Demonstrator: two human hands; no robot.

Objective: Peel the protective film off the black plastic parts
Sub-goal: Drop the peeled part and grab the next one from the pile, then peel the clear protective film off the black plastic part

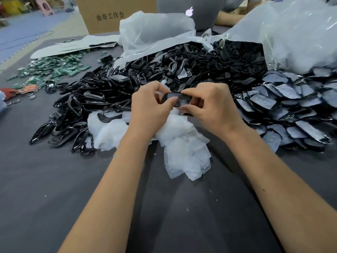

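Both hands hold one small black plastic part (pixel 176 99) above the middle of the table. My left hand (pixel 149 110) pinches its left end between thumb and fingers. My right hand (pixel 209 105) pinches its right end with curled fingers. Whether film still covers the part cannot be told. Below the hands lies a heap of peeled white film pieces (pixel 182 148). A pile of bare black parts (pixel 87 105) spreads to the left. Parts with film on them (pixel 291 106) lie stacked on the right.
Green circuit boards (pixel 52 68) are scattered at the far left. Clear plastic bags (pixel 291 33) and white wrap (pixel 155 31) stand behind the piles. A cardboard box (pixel 113 13) and a grey laptop (pixel 189 11) sit at the back, with another person's arm (pixel 228 20) there.
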